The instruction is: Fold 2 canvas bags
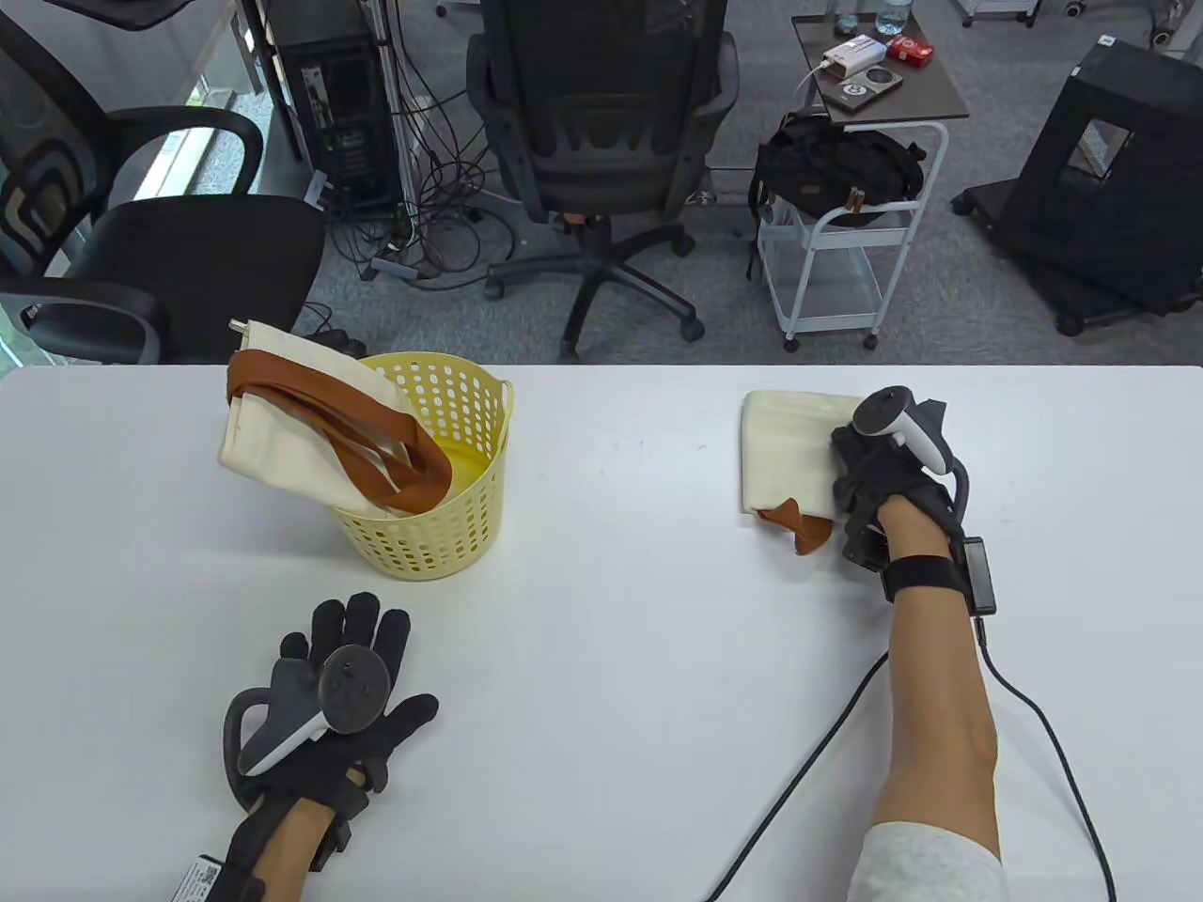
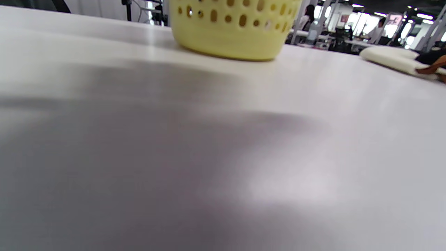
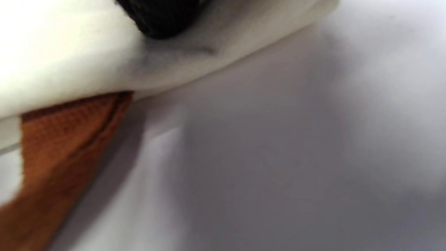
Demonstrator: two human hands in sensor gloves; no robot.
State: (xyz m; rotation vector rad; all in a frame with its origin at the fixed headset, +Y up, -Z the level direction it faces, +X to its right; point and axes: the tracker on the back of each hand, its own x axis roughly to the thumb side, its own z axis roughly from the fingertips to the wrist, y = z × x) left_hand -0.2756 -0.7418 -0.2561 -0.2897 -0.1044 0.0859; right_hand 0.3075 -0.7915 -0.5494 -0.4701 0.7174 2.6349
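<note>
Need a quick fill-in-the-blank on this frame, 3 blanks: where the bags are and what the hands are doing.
1. The unfolded canvas bag hangs out of the yellow ____.
2. The right hand rests on the ____ canvas bag on the table.
3. The left hand lies flat with fingers spread, holding ____.

Missing words: basket; folded; nothing

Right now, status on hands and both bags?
Left hand flat on table, open. Right hand resting on folded bag, grip unclear. Second bag unfolded, hanging out of yellow basket. Nothing obstructing.
</note>
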